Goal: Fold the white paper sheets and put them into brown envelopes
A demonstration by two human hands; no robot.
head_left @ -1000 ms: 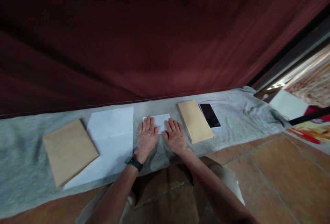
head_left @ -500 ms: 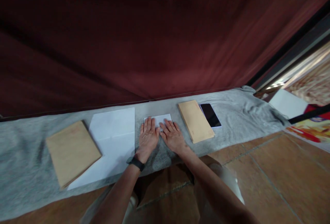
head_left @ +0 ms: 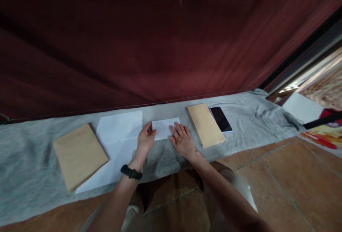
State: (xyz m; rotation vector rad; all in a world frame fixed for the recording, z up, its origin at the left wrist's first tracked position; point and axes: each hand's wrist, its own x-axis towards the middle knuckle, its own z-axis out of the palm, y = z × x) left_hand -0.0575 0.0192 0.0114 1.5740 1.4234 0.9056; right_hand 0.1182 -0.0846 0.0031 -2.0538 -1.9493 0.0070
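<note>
A small folded sheet of white paper [head_left: 162, 128] lies on the grey cloth in front of me. My right hand [head_left: 183, 141] rests on its right end, fingers stretched out and spread. At the paper's left edge is my left hand [head_left: 145, 139], turned on its side with fingers bent and the thumb apart from them; I see nothing held in it. Left of that hand lie larger white sheets [head_left: 120, 128] with a crease across them. A stack of brown envelopes [head_left: 80, 155] partly covers these sheets. To the right is another brown envelope stack [head_left: 205, 125].
A phone [head_left: 221, 119] with a dark screen lies against the right envelope stack. The grey cloth [head_left: 248, 118] covers a long narrow surface. Behind it hangs a dark red drape [head_left: 165, 46]. Brown floor tiles [head_left: 288, 175] show below, with a printed sheet [head_left: 324, 137] at far right.
My left hand has lifted off the folded paper and shifted left to its edge, its fingers now bent. My right hand stays flat on the right end. More of the paper shows.
</note>
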